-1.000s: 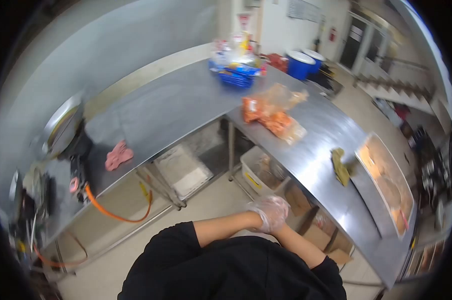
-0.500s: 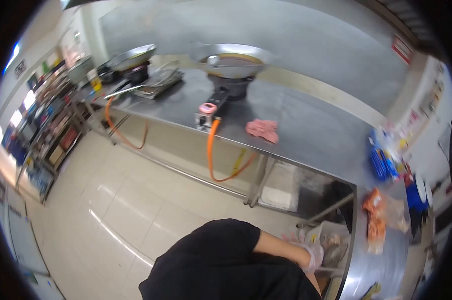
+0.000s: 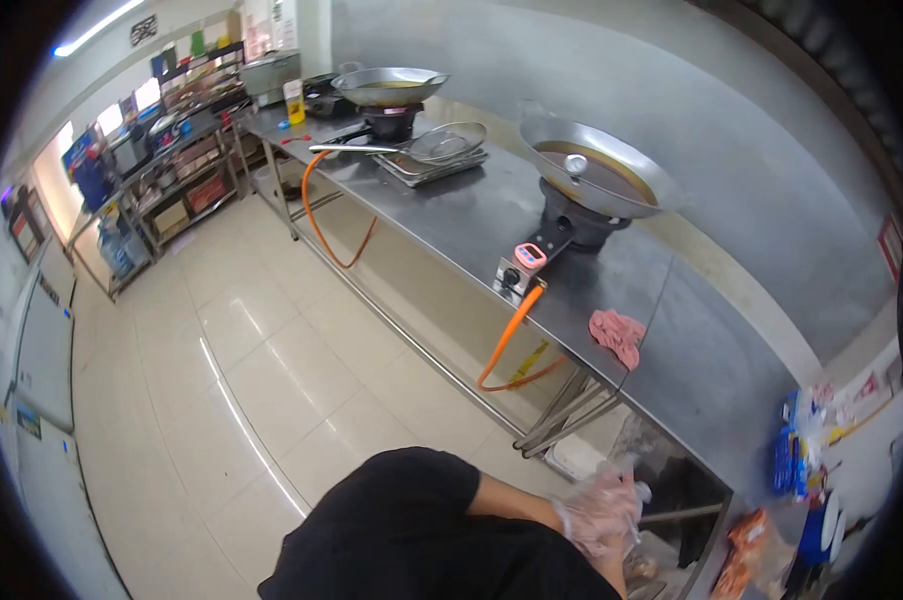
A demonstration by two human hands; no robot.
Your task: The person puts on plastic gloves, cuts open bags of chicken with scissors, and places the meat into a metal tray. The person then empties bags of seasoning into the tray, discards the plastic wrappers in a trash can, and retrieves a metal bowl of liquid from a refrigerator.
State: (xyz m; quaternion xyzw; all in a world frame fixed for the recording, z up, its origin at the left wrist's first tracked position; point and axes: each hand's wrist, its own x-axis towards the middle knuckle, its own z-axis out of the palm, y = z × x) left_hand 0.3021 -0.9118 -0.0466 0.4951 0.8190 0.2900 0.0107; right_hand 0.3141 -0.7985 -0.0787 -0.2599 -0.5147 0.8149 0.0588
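Note:
My left hand point(image 3: 584, 515), in a clear plastic glove, lies across my right wrist with its fingers closed on the loose glove cuff there. My right hand point(image 3: 622, 490) is also in clear plastic; its fingers point upward, apart from the blurred tips, and slack plastic stands out beyond them. The two hands touch and partly overlap, in front of the steel table's lower frame. Nearest to them on the side table is a bag of orange food point(image 3: 744, 555).
A steel table point(image 3: 452, 215) runs along the wall, bearing a large wok of oil point(image 3: 597, 165), a second wok point(image 3: 390, 86), a strainer point(image 3: 450, 143), a pink cloth point(image 3: 617, 335) and a blue basket point(image 3: 789, 460). An orange hose point(image 3: 512, 335) hangs below its edge.
The view has swung left, bringing the woks and far shelves into sight and moving the side table out toward the right edge. My hands remain together and now show more of their fingers.

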